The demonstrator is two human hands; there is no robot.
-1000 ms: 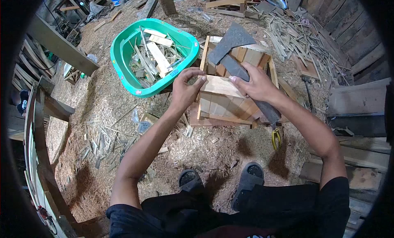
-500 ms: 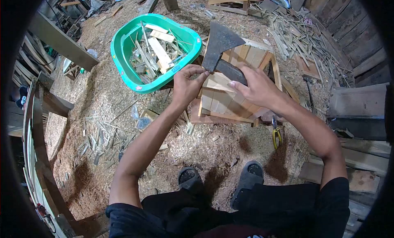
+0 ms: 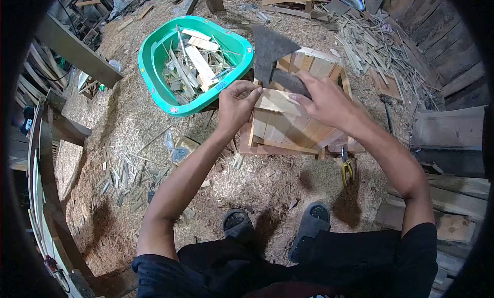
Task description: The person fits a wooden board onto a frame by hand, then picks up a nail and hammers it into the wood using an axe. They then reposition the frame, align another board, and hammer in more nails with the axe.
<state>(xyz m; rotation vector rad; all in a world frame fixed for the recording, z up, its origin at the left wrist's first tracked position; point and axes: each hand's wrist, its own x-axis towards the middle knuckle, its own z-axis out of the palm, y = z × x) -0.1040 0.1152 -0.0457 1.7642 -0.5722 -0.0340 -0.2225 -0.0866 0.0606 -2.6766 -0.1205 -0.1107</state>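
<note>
In my right hand is a hatchet, gripped by its short dark handle, with the broad blade angled up and away. The hatchet head is just above the near left corner of a slatted wooden box. At that corner my left hand is closed in a pinch, thumb and forefinger together against the edge of the top board. Whatever sits between those fingertips is too small to make out.
A green plastic tub full of wood offcuts stands left of the box. Yellow-handled pliers lie to its near right. Wood shavings cover the floor, and scrap strips are heaped at the back right.
The hatchet has lifted slightly off the corner and tilted, its blade a little blurred. My right hand has risen a little with it. The left hand stays at the box corner.
</note>
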